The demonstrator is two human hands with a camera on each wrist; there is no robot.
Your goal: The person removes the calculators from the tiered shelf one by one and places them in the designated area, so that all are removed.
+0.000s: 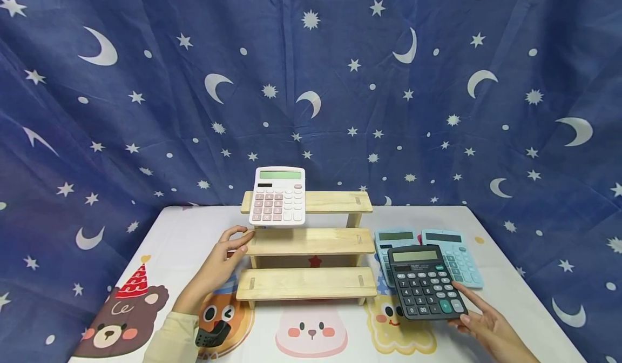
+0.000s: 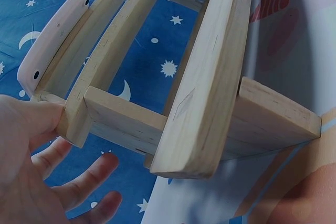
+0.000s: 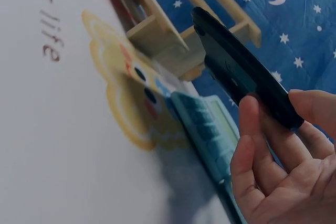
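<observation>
My right hand [image 1: 486,325] pinches a black calculator [image 1: 423,287] by its lower right corner, thumb on one face and fingers on the other. In the right wrist view the calculator [image 3: 247,72] is tilted, held above the table. A three-tier wooden stand [image 1: 311,241] is at the centre. My left hand [image 1: 216,263] grips the left end of its middle board between thumb and index finger; in the left wrist view the other fingers [image 2: 89,182] are spread below it. On the top board leans a white calculator [image 1: 278,196] with pink keys.
Two light blue calculators lie right of the stand, one on the left [image 1: 384,255] partly covered by the black calculator, the other [image 1: 459,257] beside it. A white cloth [image 1: 262,336] with cartoon animals covers the table. A blue star-patterned curtain [image 1: 340,114] hangs behind.
</observation>
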